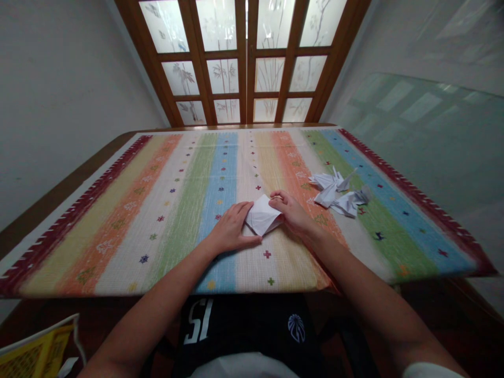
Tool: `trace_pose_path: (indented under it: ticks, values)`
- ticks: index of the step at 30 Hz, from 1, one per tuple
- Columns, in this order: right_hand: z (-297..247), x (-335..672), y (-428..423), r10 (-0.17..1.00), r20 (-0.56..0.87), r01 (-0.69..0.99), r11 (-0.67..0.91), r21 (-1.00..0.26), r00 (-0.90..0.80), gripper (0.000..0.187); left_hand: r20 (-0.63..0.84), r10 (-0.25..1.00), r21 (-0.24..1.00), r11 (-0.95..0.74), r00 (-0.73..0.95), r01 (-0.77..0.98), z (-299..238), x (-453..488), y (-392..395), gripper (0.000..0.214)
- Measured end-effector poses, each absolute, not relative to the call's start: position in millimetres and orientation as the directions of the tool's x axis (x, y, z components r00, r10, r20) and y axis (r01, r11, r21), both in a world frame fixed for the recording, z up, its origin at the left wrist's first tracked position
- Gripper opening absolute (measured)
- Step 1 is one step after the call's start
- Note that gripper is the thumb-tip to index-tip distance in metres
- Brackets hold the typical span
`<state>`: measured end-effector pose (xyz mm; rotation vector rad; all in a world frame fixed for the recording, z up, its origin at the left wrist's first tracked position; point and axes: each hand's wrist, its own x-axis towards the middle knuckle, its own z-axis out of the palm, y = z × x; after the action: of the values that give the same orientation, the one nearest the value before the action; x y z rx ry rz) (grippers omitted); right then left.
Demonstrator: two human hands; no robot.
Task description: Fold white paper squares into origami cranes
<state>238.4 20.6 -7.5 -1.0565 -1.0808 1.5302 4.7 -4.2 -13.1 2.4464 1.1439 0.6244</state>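
A folded white paper lies on the striped woven cloth, near the middle of the table. My left hand holds its left side, with the fingers reaching over the edge. My right hand grips its upper right corner between the fingertips. Part of the paper is hidden under my fingers. To the right of my right hand lies a loose pile of white origami cranes, apart from my hand.
The cloth has a red zigzag border and covers a wooden table. Behind it stand wooden doors with frosted glass panes. A large glass sheet is at the right, and a yellow printed booklet is at the lower left.
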Motion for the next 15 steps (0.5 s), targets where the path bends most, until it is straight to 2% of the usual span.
trace_pose_path:
  ticks: [3,6,9,11,15]
  values:
    - [-7.8,238.2,20.1,0.961,-0.143,-0.295,-0.212,-0.932,-0.238,0.049,0.234,0.8,0.497,-0.587,0.552,0.639,-11.4,4.9,-5.1,0.096]
    - [-6.4,239.4,19.1,0.934,-0.093,-0.236,-0.182,-0.955,-0.345,0.054,0.239,0.822,0.496,-0.561,0.517,0.662,-11.9,5.1,-4.7,0.091]
    - [-3.4,240.4,16.4,0.881,0.025,-0.014,0.02,-1.0,-0.473,0.048,0.263,0.83,0.497,-0.553,0.491,0.669,-14.3,5.8,-3.2,0.086]
    - [-2.5,239.9,14.1,0.849,0.079,0.112,0.161,-0.981,-0.523,0.042,0.274,0.831,0.494,-0.553,0.484,0.671,-15.7,6.3,-2.5,0.083]
    - [-6.2,236.6,11.7,0.856,0.137,0.217,0.277,-0.936,-0.499,0.019,0.275,0.828,0.493,-0.558,0.489,0.667,-15.8,6.3,-2.6,0.086]
